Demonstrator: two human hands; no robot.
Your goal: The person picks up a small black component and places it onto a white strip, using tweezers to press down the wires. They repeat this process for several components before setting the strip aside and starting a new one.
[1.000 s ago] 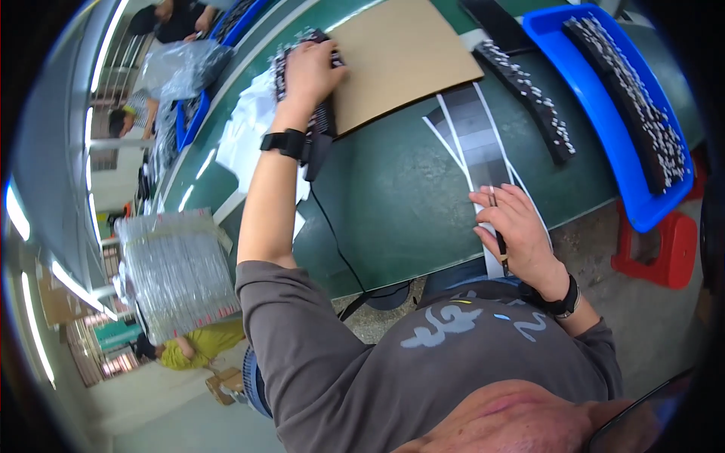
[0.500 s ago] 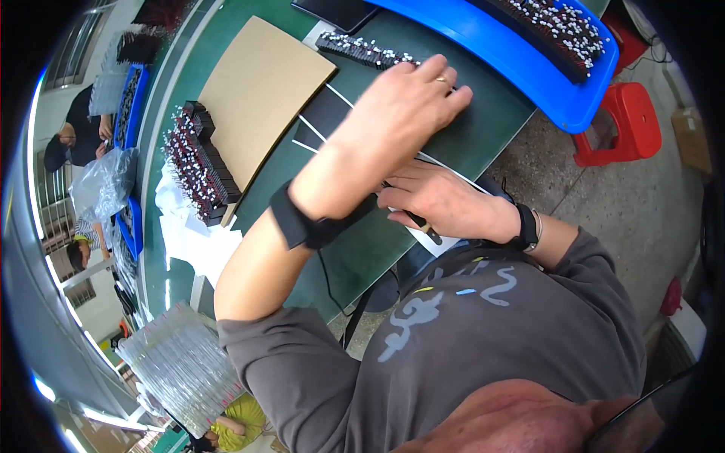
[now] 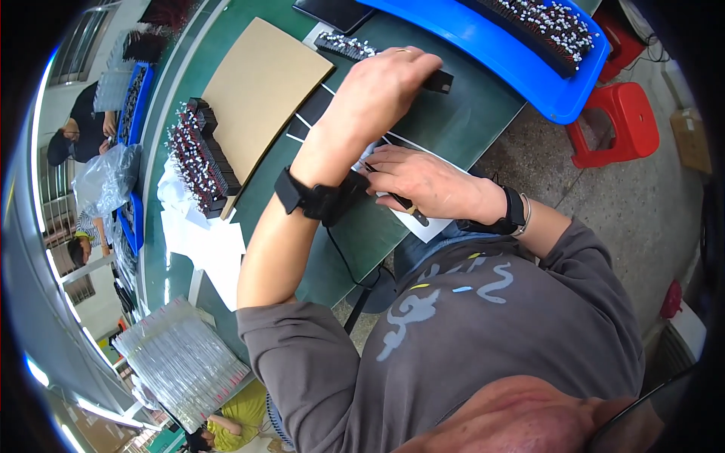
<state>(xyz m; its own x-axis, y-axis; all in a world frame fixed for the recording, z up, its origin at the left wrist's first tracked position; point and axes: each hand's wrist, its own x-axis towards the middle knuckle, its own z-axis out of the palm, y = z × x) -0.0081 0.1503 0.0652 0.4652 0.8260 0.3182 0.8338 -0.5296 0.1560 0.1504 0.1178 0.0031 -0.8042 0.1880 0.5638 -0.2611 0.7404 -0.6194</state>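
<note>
At the far side of the green table (image 3: 476, 113), my left hand (image 3: 381, 90) has its fingers closed on a small black rectangular block (image 3: 439, 81). Part of that block is hidden under the fingers. Just beyond the hand lies a row of black parts with white tips (image 3: 343, 45). Nearer my body, my right hand (image 3: 430, 181) is closed around a slim black tool (image 3: 414, 212) with a tan section near its end; its working tip is mostly covered. Under the right hand is a white sheet (image 3: 423, 229).
A blue tray (image 3: 453, 30) at the far right holds many black parts with white tips. Left are a brown board (image 3: 264, 83), another row of parts (image 3: 204, 158) and white papers (image 3: 200, 245). A red stool (image 3: 634, 121) stands right; co-workers (image 3: 234, 423) are at left.
My left hand has shifted left and slightly away from me, and the black block now shows at its fingertips. My right hand, with the tool, has moved slightly left.
</note>
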